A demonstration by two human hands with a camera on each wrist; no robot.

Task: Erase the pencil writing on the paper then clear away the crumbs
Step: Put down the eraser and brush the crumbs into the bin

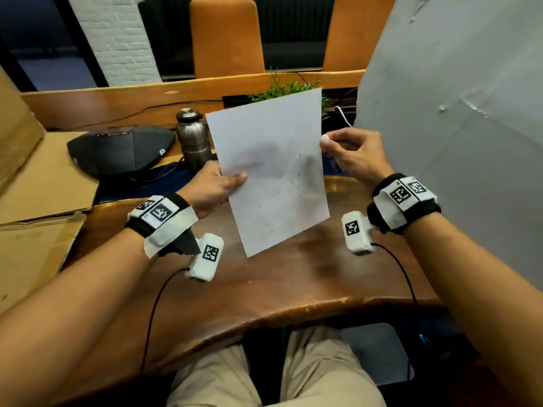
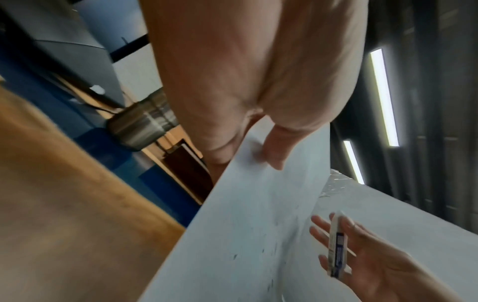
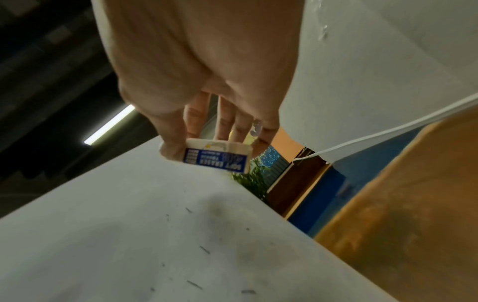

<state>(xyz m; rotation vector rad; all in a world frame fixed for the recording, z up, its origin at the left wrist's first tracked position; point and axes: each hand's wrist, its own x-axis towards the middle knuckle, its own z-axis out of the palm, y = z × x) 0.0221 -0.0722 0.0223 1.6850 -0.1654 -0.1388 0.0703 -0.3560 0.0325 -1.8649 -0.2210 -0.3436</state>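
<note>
Small white rectangular eraser [image 3: 218,155] in blue-and-white paper sleeve showing only readable text: "SOFT ERASER", white capitals on blue, appearing upside down in right wrist view; smaller line beside it too blurred to read. Right hand [image 3: 196,81] pinching eraser. Same sleeve print unreadable in left wrist view. Square black-and-white coded markers on white wrist straps and camera housings [image 1: 396,195] carrying no letters or numbers

Black wristbands [image 1: 407,202] carry white coded tags, cabled cameras; beige trousers [image 1: 320,374].
</note>
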